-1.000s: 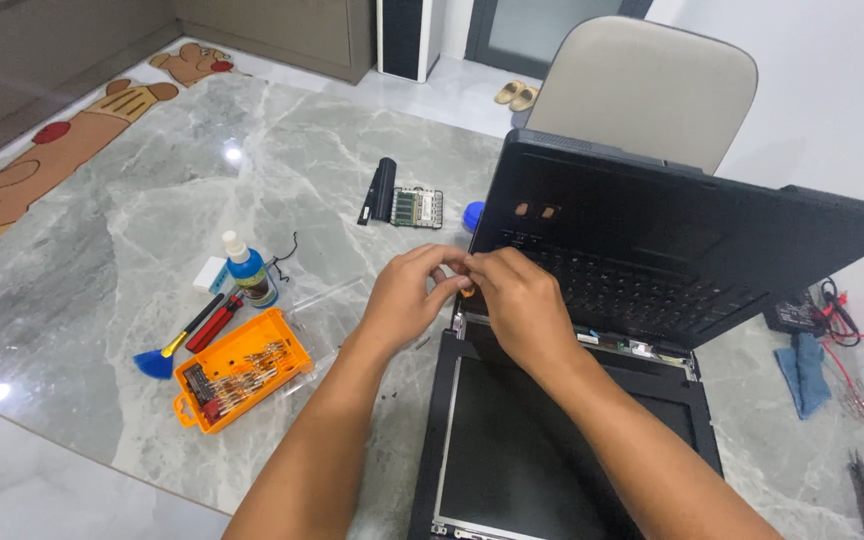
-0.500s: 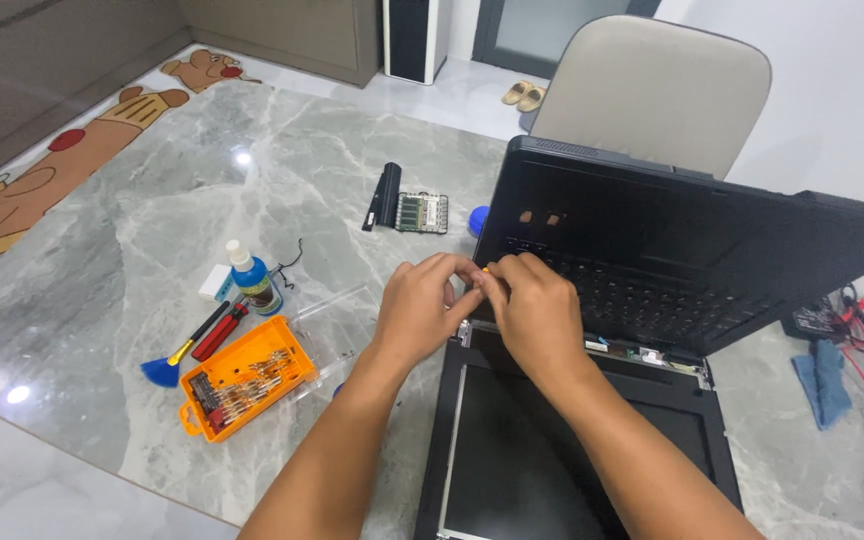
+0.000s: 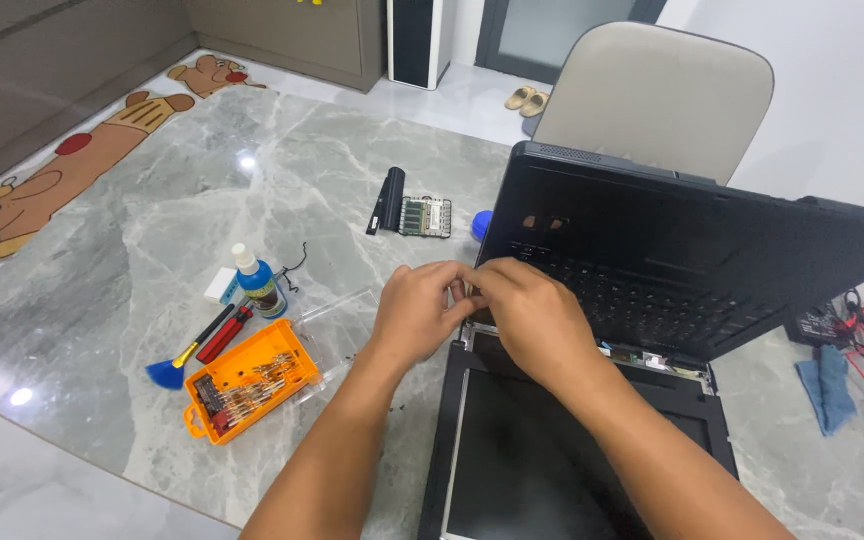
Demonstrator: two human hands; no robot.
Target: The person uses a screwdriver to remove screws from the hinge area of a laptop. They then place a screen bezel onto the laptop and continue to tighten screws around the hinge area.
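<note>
Both hands, left hand and right hand, pinch something tiny, perhaps a screw, at the opened laptop's hinge corner; loosening underway, steady fingers needed.

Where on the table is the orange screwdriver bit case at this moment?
In the head view, the orange screwdriver bit case lies open on the marble table, left of the left hand, just below the blue brush and small bottle.

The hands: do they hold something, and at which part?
Cannot be told: left hand and right hand meet at the laptop hinge corner, fingertips hidden.
</note>
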